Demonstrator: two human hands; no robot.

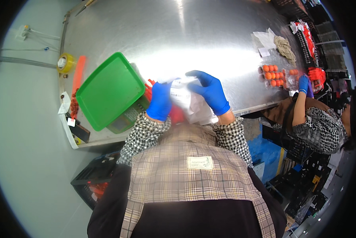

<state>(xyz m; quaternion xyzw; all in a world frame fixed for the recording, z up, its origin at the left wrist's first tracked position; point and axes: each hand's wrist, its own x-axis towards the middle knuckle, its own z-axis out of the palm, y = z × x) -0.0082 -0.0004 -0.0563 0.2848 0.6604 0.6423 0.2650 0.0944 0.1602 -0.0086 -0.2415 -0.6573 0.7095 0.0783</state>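
Both my hands wear blue gloves and grip a white plastic bag (188,101) with printing on it, held over the near edge of a steel table (194,35). My left hand (160,101) clasps the bag's left side. My right hand (209,91) wraps over its top and right side. Something red (177,115) shows under the bag, between my wrists. Just left of my left hand a green tray (108,91) rests tilted on a scale (126,117).
A co-worker's blue-gloved hand (304,84) touches clear packs of orange fruit (274,75) at the table's right. Yellow tape roll (65,62) and an orange strip (78,73) lie at the left edge. Black crates (92,184) stand on the floor.
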